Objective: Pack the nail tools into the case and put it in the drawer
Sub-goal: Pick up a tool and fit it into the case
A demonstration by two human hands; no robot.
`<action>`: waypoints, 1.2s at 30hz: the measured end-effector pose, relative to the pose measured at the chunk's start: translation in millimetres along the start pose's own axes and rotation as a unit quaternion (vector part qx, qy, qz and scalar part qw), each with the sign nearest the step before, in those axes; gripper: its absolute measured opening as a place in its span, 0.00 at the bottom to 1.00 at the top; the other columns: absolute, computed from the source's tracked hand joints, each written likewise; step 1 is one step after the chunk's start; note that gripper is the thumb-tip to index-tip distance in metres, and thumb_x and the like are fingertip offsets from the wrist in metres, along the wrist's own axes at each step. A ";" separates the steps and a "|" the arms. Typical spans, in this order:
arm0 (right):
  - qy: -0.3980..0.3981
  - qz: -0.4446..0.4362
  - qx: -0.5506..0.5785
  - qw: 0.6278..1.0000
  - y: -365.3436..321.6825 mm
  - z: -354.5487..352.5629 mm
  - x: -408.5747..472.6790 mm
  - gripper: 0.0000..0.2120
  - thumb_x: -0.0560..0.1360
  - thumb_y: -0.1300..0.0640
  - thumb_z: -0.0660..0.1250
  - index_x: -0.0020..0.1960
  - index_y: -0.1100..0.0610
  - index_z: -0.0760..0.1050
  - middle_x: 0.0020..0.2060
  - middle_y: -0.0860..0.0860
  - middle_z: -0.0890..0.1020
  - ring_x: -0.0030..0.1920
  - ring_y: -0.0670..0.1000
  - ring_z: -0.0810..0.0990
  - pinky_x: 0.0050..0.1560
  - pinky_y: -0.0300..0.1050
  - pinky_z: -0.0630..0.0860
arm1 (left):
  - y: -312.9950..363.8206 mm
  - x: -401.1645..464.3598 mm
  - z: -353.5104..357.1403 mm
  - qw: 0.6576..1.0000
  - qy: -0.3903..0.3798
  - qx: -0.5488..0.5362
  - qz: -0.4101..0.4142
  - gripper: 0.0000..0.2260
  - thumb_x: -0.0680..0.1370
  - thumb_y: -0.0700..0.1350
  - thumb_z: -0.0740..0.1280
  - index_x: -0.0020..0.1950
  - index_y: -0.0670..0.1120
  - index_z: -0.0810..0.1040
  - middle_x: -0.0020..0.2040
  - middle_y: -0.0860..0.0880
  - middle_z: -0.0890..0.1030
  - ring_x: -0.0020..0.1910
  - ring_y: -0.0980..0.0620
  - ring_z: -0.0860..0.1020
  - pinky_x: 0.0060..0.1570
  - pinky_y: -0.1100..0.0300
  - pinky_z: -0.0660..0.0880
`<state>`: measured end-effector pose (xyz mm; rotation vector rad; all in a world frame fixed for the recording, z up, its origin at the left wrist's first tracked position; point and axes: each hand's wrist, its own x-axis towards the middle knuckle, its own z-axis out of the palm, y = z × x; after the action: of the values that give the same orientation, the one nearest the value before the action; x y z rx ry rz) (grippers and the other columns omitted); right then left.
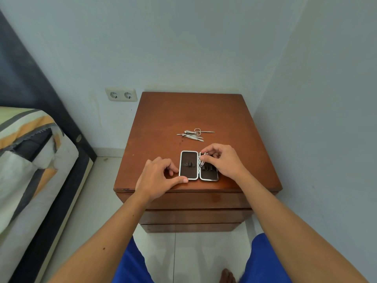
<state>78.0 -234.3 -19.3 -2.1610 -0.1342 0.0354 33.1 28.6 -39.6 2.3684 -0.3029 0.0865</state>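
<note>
A small hinged case (188, 165) lies open flat near the front edge of a brown wooden nightstand (204, 113), its two dark halves framed in silver. My left hand (158, 176) rests against the case's left half, thumb at its lower edge. My right hand (221, 160) pinches a silver nail clipper (203, 159) over the top of the right half. Further back lies a loose pile of metal nail tools (193, 134), with small scissors and thin files among them.
Closed drawer fronts (193, 201) run below the nightstand top. A bed with striped bedding (30, 160) stands at the left, and a double wall socket (121, 94) sits behind. A wall is close on the right. White tiled floor (183, 252) lies below.
</note>
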 end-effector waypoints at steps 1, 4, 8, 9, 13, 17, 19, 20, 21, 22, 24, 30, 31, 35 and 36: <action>-0.002 0.000 -0.007 1.000 0.2 -0.6 0.7 0.06 0.73 0.50 0.80 0.47 0.42 0.85 0.38 0.45 0.85 0.30 0.43 0.69 0.37 0.38 0.70 | 0.5 0.1 -0.5 1.000 -0.001 0.001 0.000 0.19 0.67 0.72 0.75 0.42 0.59 0.79 0.40 0.60 0.80 0.47 0.59 0.74 0.46 0.60 0.66; -0.017 -0.003 -0.026 1.000 0.4 -4.4 1.9 0.06 0.74 0.50 0.80 0.49 0.45 0.86 0.31 0.41 0.81 0.30 0.41 0.71 0.33 0.32 0.67 | 0.0 0.5 -0.5 1.000 0.000 0.003 -0.001 0.20 0.66 0.73 0.74 0.42 0.59 0.79 0.40 0.60 0.80 0.47 0.59 0.74 0.46 0.60 0.66; -0.040 -0.001 -0.046 0.998 -1.6 -7.9 4.7 0.07 0.75 0.50 0.79 0.52 0.48 0.87 0.27 0.36 0.79 0.30 0.38 0.73 0.33 0.29 0.68 | 1.1 0.1 0.0 1.000 -0.003 0.006 -0.004 0.20 0.66 0.73 0.74 0.42 0.59 0.79 0.40 0.60 0.80 0.47 0.60 0.74 0.46 0.61 0.66; -0.044 -0.001 -0.048 0.998 -1.6 -8.4 5.3 0.07 0.75 0.50 0.78 0.53 0.48 0.87 0.27 0.33 0.78 0.31 0.37 0.73 0.34 0.29 0.68 | 1.8 -0.2 -0.3 1.000 -0.003 0.007 -0.005 0.19 0.66 0.73 0.74 0.42 0.59 0.78 0.40 0.60 0.80 0.47 0.60 0.74 0.46 0.61 0.67; -0.058 0.003 -0.047 0.997 -1.4 -12.1 7.3 0.08 0.77 0.52 0.77 0.56 0.48 0.87 0.27 0.30 0.78 0.31 0.36 0.74 0.36 0.32 0.67 | 2.6 -0.1 -0.7 1.000 -0.004 0.005 -0.006 0.19 0.66 0.72 0.74 0.42 0.60 0.78 0.40 0.60 0.80 0.47 0.60 0.74 0.46 0.61 0.66; -0.071 -0.014 -0.079 0.994 -6.9 -8.4 3.8 0.10 0.75 0.50 0.78 0.56 0.48 0.87 0.29 0.33 0.79 0.30 0.41 0.71 0.37 0.39 0.66 | -0.4 0.6 0.2 1.000 -0.005 0.011 -0.012 0.19 0.66 0.74 0.74 0.42 0.60 0.78 0.41 0.60 0.80 0.48 0.58 0.74 0.45 0.61 0.67; -0.054 -0.030 -0.082 0.995 -4.1 -5.5 -0.9 0.13 0.73 0.50 0.80 0.57 0.48 0.87 0.36 0.40 0.81 0.34 0.43 0.72 0.39 0.39 0.68 | -0.5 0.1 0.4 1.000 -0.004 0.013 -0.013 0.19 0.66 0.73 0.74 0.42 0.60 0.79 0.41 0.60 0.80 0.48 0.59 0.74 0.45 0.61 0.66; -0.045 -0.039 -0.084 0.995 -1.5 -4.1 -4.3 0.15 0.73 0.49 0.80 0.58 0.47 0.87 0.41 0.42 0.80 0.36 0.44 0.73 0.41 0.37 0.68 | 0.2 -0.4 0.4 1.000 -0.004 0.012 -0.015 0.19 0.66 0.72 0.75 0.43 0.59 0.79 0.41 0.60 0.80 0.48 0.60 0.73 0.45 0.62 0.66; -0.038 -0.047 -0.086 0.994 1.0 -2.8 -8.0 0.16 0.73 0.49 0.80 0.60 0.47 0.86 0.44 0.43 0.80 0.39 0.44 0.74 0.42 0.35 0.68 | 1.2 -0.6 0.2 1.000 -0.004 0.010 -0.016 0.19 0.66 0.72 0.75 0.43 0.59 0.79 0.41 0.60 0.80 0.48 0.61 0.73 0.45 0.62 0.66; -0.033 -0.056 -0.089 0.994 2.8 -2.2 -11.7 0.18 0.73 0.49 0.80 0.62 0.48 0.86 0.47 0.43 0.80 0.41 0.43 0.75 0.43 0.33 0.68 | 1.4 -0.7 0.1 1.000 -0.003 0.008 -0.014 0.19 0.67 0.72 0.75 0.43 0.59 0.79 0.41 0.60 0.80 0.48 0.62 0.72 0.45 0.62 0.66; -0.033 -0.066 -0.096 0.993 5.1 -3.0 -18.2 0.22 0.72 0.47 0.80 0.64 0.48 0.84 0.51 0.43 0.80 0.46 0.43 0.77 0.46 0.32 0.70 | 2.0 0.1 0.1 1.000 -0.002 0.006 -0.009 0.19 0.67 0.71 0.75 0.43 0.58 0.79 0.40 0.60 0.80 0.50 0.65 0.71 0.46 0.62 0.65; -0.060 -0.092 -0.116 0.987 9.4 -7.9 -30.5 0.20 0.70 0.46 0.82 0.60 0.47 0.84 0.54 0.41 0.79 0.53 0.47 0.80 0.58 0.49 0.77 | 0.6 -0.5 0.1 1.000 0.002 0.009 -0.004 0.18 0.67 0.71 0.76 0.42 0.59 0.79 0.40 0.61 0.80 0.48 0.63 0.73 0.47 0.63 0.65; -0.061 -0.094 -0.117 0.987 9.5 -8.2 -31.8 0.19 0.70 0.47 0.82 0.60 0.47 0.84 0.54 0.41 0.79 0.53 0.47 0.79 0.59 0.49 0.77 | 0.6 -0.8 0.4 1.000 0.002 0.011 -0.004 0.19 0.67 0.72 0.75 0.42 0.59 0.78 0.40 0.61 0.80 0.48 0.63 0.73 0.47 0.63 0.65; -0.069 -0.099 -0.115 0.986 10.4 -9.5 -32.5 0.18 0.72 0.48 0.81 0.60 0.47 0.84 0.54 0.42 0.79 0.54 0.48 0.78 0.59 0.46 0.75 | 1.6 -0.3 1.1 1.000 -0.002 0.024 0.002 0.21 0.65 0.75 0.73 0.43 0.60 0.78 0.40 0.61 0.80 0.47 0.60 0.75 0.47 0.61 0.66; -0.070 -0.100 -0.109 0.986 10.5 -9.5 -31.8 0.18 0.72 0.49 0.81 0.60 0.47 0.84 0.54 0.42 0.79 0.54 0.48 0.78 0.59 0.45 0.74 | 1.9 0.1 1.0 1.000 -0.002 0.027 0.004 0.21 0.65 0.75 0.72 0.43 0.60 0.78 0.40 0.61 0.80 0.47 0.60 0.75 0.47 0.61 0.66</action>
<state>48.0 -251.4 -23.5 -2.3526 -0.4542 0.0603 32.6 26.6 -39.1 2.4208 -0.3148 0.0940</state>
